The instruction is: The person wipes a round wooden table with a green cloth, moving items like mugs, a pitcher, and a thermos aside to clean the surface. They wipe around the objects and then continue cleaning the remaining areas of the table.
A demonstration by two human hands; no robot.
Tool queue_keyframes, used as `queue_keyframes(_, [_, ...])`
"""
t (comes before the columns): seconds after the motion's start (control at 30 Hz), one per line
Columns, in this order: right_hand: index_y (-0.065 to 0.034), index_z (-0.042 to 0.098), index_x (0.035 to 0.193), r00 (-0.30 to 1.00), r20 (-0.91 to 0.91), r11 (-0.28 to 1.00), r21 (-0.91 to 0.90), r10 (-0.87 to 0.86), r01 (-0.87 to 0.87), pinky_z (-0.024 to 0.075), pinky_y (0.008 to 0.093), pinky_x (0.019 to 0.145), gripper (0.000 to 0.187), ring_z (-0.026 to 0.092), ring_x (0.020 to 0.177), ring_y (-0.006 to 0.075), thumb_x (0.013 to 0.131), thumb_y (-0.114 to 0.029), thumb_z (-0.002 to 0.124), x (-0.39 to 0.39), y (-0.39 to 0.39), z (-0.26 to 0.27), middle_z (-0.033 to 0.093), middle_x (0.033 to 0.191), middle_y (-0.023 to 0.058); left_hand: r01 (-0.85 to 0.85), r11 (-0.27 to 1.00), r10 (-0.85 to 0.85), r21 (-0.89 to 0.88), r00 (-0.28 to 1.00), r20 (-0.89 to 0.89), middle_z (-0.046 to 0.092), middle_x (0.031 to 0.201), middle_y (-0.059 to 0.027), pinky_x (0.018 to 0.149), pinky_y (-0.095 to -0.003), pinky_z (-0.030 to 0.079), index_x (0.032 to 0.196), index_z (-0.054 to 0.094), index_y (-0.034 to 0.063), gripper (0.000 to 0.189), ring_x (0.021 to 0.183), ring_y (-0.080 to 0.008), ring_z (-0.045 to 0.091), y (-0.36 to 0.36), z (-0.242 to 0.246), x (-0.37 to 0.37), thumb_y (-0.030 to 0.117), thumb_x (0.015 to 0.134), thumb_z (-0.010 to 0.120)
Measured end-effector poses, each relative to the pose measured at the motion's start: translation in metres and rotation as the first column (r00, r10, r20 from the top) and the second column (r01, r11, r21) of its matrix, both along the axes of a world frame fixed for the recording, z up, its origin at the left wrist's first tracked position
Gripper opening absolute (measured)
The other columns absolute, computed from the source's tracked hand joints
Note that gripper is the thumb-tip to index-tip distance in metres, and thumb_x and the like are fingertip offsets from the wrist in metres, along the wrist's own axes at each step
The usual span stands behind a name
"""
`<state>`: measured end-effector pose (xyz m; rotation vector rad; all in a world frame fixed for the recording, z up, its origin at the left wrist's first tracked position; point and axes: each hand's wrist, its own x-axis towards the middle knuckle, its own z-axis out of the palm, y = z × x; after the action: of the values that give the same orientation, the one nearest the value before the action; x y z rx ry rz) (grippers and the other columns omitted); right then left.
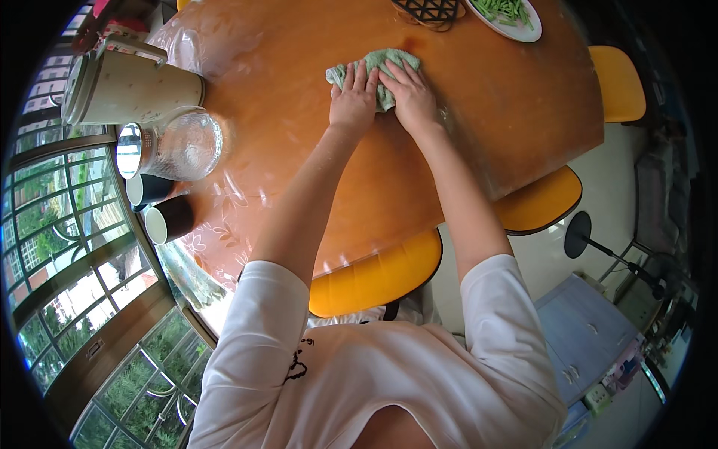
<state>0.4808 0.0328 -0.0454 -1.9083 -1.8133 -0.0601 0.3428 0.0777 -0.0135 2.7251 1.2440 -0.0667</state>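
Note:
A folded light green terry cloth (387,54) lies on the brown wooden table (280,84), which has a clear plastic cover. My left hand (354,104) presses down on its left part with fingers stretched forward. Over the right part rests my right hand (414,98), fingers spread and palm down. The two hands are side by side, and the cloth's lower edge shows between them. Just beyond the cloth, a reddish-brown patch (412,44) marks the tabletop.
Ahead are a black lattice trivet (432,10) and a white plate (530,31) of cut green vegetables. Leftward stand a lidded beige container (140,84), a glass jug (188,143) and two black cups (176,219). Yellow chairs (381,275) edge the table.

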Motion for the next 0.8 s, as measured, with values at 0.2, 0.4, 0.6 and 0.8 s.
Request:
queue_keyframes(0.2, [-0.0161, 0.065, 0.112, 0.999, -0.007, 0.999, 0.012, 0.038, -0.038, 0.0439, 0.0385, 0.096, 0.034, 0.049, 0.119, 0.0286, 0.083, -0.006, 0.051, 0.000, -0.027, 0.006, 0.056, 0.127, 0.0034, 0.030, 0.999, -0.032, -0.045, 0.999, -0.042, 0.022, 0.152, -0.0099, 0.102, -0.0509, 0.037, 0.145, 0.028, 0.0153, 0.056, 0.140, -0.0302, 0.022, -0.023, 0.007, -0.004, 0.017, 0.091, 0.046])
queue_keyframes(0.4, [-0.0151, 0.062, 0.116, 0.999, -0.040, 0.999, -0.015, 0.033, -0.033, 0.0446, 0.0379, 0.096, 0.041, 0.048, 0.121, 0.0284, 0.081, 0.002, 0.051, -0.006, -0.064, 0.008, 0.053, 0.131, 0.0021, 0.069, 0.997, -0.071, -0.023, 0.994, -0.080, 0.023, 0.151, -0.0114, 0.101, -0.0506, 0.037, 0.145, 0.027, 0.0119, 0.059, 0.139, -0.0317, 0.023, -0.058, 0.009, -0.011, 0.016, 0.090, 0.049])
queue_keyframes(0.6, [-0.0103, 0.063, 0.111, 0.992, -0.120, 0.999, -0.013, 0.040, -0.041, 0.0409, 0.0438, 0.099, 0.032, 0.048, 0.120, 0.0329, 0.083, -0.003, 0.050, -0.016, -0.111, 0.016, 0.053, 0.128, 0.0063, 0.110, 0.993, -0.109, 0.031, 0.994, -0.025, 0.026, 0.149, -0.0143, 0.098, -0.0520, 0.040, 0.143, 0.030, 0.0101, 0.066, 0.138, -0.0345, 0.025, -0.102, 0.007, -0.020, 0.010, 0.083, 0.055])
queue_keyframes(0.8, [-0.0097, 0.062, 0.112, 0.993, -0.113, 0.998, -0.043, 0.045, -0.051, 0.0397, 0.0462, 0.100, 0.033, 0.047, 0.120, 0.0339, 0.082, -0.002, 0.051, -0.022, -0.150, 0.022, 0.053, 0.129, 0.0068, 0.128, 0.989, -0.127, 0.073, 0.992, -0.014, 0.024, 0.150, -0.0152, 0.097, -0.0522, 0.040, 0.144, 0.029, 0.0080, 0.066, 0.137, -0.0353, 0.025, -0.140, 0.002, -0.028, 0.012, 0.084, 0.055])
